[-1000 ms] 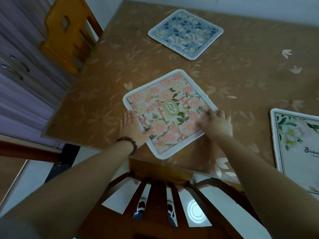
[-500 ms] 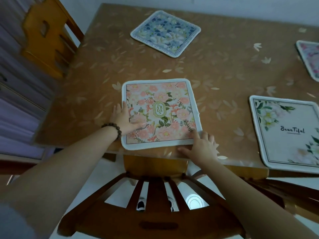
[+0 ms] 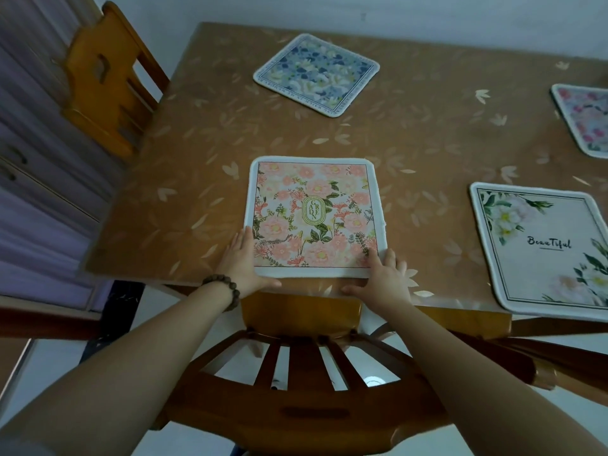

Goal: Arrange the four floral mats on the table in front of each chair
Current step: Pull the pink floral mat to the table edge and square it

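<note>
Head view: we see both hands at the near corners of a pink floral mat on the counter.

We find the pink mat (image 3: 312,215), marked GARDEN, lying flat and square to the near edge of the brown counter (image 3: 197,179), just beyond the back of a wooden chair (image 3: 306,383). Our left hand (image 3: 241,263), with a bead bracelet (image 3: 223,286) at the wrist, lies open against the mat's near left corner, fingers (image 3: 238,240) straight along its side edge. Our right hand (image 3: 383,279) rests spread and flat at the near right corner, gripping nothing. We see a blue mat (image 3: 316,74) at the far side near a second chair (image 3: 105,77), a white mat (image 3: 543,245) reading "Beautiful" to the right, and a fourth mat (image 3: 585,120) partly out of view beyond it.
</note>
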A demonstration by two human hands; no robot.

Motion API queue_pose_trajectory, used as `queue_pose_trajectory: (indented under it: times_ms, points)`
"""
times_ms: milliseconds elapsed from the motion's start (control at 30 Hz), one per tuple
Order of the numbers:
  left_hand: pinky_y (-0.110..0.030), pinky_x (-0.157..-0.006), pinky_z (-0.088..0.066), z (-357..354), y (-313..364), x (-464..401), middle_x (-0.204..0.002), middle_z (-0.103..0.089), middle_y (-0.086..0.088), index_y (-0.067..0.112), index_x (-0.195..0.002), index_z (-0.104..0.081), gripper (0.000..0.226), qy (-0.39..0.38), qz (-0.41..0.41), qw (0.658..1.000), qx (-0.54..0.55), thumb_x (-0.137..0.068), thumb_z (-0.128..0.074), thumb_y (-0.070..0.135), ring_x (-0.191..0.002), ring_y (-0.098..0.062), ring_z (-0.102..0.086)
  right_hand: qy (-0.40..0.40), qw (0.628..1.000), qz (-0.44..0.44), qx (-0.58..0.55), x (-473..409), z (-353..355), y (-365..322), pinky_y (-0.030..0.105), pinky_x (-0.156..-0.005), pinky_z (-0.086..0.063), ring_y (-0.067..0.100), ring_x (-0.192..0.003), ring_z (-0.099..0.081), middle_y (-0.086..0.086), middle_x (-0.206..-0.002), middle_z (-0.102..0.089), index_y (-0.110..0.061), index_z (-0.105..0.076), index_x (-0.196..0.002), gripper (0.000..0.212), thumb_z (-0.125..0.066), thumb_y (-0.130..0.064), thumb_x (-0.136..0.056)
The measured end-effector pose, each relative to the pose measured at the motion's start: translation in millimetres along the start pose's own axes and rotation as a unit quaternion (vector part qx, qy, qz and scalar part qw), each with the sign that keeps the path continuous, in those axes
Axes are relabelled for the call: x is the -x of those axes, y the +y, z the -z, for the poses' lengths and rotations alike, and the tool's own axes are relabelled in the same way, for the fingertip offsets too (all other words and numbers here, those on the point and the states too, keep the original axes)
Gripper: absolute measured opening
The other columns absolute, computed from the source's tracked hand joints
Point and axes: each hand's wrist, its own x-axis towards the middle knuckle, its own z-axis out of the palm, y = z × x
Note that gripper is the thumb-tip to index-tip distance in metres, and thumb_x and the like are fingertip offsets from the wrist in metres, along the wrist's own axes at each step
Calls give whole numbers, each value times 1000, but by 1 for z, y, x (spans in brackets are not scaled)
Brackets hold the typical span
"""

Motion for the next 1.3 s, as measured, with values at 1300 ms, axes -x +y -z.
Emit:
queue_pose_trajectory:
  times_ms: [1300]
  points:
    - [-37,-118,-13,-9,10,35,-159,-6,-9,7,-149,-4,112,31,29,992,-120,-73,-68,58,-145,-22,-5,34,999,-4,-38,38,-3,11,45,-107,-35,32,-132,-30,7,-148,-34,-19,-36,-141,68,-64,-45,-84]
